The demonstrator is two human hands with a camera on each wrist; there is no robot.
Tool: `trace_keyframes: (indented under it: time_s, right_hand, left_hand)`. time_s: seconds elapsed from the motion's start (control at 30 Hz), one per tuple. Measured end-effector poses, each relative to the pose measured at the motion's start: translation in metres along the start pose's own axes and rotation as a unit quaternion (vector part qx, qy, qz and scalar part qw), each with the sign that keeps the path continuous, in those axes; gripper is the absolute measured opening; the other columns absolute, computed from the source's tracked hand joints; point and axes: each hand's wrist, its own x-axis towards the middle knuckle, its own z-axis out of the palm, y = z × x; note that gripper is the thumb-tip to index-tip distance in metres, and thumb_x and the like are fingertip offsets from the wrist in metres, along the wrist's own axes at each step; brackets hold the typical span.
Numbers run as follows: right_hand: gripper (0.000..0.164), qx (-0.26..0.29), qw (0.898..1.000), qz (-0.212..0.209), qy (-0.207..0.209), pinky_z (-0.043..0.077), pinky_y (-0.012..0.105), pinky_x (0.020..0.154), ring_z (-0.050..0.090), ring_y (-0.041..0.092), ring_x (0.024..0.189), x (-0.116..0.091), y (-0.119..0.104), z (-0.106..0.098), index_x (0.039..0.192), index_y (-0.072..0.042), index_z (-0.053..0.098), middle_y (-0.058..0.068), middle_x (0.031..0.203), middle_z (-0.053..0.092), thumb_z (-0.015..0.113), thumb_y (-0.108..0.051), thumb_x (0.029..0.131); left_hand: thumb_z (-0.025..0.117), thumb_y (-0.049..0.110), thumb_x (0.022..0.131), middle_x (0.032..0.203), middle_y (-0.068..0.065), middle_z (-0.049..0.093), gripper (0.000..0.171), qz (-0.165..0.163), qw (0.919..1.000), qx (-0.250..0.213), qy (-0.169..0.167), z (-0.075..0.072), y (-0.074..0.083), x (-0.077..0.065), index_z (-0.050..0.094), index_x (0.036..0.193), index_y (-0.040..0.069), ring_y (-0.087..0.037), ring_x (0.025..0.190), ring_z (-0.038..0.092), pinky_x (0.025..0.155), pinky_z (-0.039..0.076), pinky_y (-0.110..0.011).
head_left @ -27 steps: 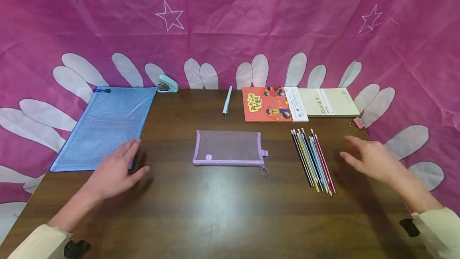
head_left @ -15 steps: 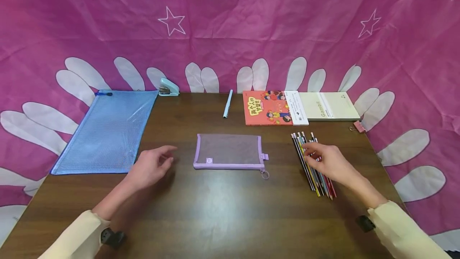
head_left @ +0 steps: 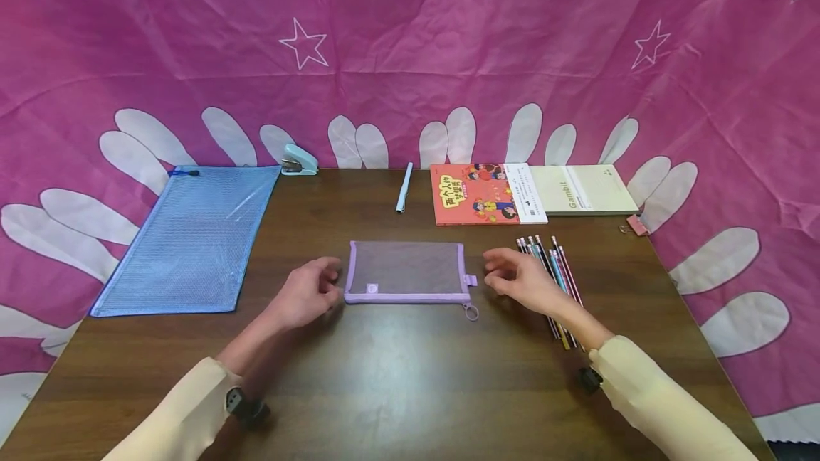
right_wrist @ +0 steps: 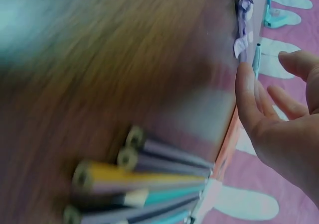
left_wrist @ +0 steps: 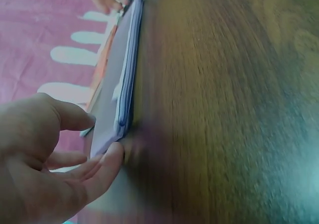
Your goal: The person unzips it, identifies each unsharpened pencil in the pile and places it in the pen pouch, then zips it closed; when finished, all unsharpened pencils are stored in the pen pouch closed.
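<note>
A flat purple mesh zipper pouch [head_left: 410, 269] lies on the table, with a ring pull at its front right corner. Just beside its left edge is my left hand [head_left: 305, 293], fingers loosely bent and apart from the thumb, holding nothing. In the left wrist view the thumb and fingers come up close to the pouch's end [left_wrist: 110, 129]; whether they touch it I cannot tell. On the other side my right hand [head_left: 527, 280] hovers a little right of the pouch's tab, fingers relaxed. Its forearm passes over a bundle of pencils [head_left: 562, 269], partly hiding them.
A blue mesh zip folder [head_left: 192, 240] lies at the left, with a light blue stapler [head_left: 299, 160] behind it. Toward the back are a light blue pen [head_left: 404, 188], a red book [head_left: 477, 194], a cream notebook [head_left: 586, 189] and a pink binder clip [head_left: 637, 225].
My left hand has moved right from the blue folder to the pouch's left edge. My right hand has moved left, past the pencils, to the pouch's right side. The pouch stays put.
</note>
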Motion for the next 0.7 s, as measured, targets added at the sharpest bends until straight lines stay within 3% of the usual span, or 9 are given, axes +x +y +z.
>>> trace_keyframes:
  time_s: [0.2,0.4,0.7]
  right_hand:
    - [0.047,0.009,0.999,0.048,-0.019,0.056,0.03,0.07,0.066,0.029,0.095,0.01,-0.005,0.012,0.129,0.007,0.056,0.02,0.111,0.065,0.071,-0.003,0.086]
    - [0.047,0.0,0.998,0.053,-0.033,0.054,0.035,0.075,0.063,0.031,0.097,0.015,-0.01,0.015,0.13,0.007,0.056,0.02,0.113,0.064,0.072,-0.003,0.087]
    - [0.049,-0.023,0.997,0.067,-0.042,0.051,0.032,0.072,0.059,0.026,0.089,0.022,-0.014,0.026,0.128,0.007,0.057,0.014,0.103,0.063,0.076,-0.006,0.085]
  left_hand:
    - [0.072,0.004,0.085,0.105,-0.018,0.062,0.054,-0.025,0.9995,0.012,-0.012,0.005,0.005,0.006,0.05,0.133,-0.011,-0.026,0.089,0.059,0.077,0.052,-0.039]
    - [0.073,0.011,0.086,0.1,-0.015,0.061,0.055,-0.026,0.999,0.034,-0.012,0.009,0.01,0.01,0.053,0.131,-0.011,-0.029,0.09,0.057,0.082,0.05,-0.044]
    - [0.069,0.012,0.09,0.104,-0.014,0.056,0.06,-0.043,0.9974,0.031,-0.049,0.013,0.014,0.008,0.046,0.141,-0.009,-0.027,0.091,0.054,0.079,0.048,-0.04]
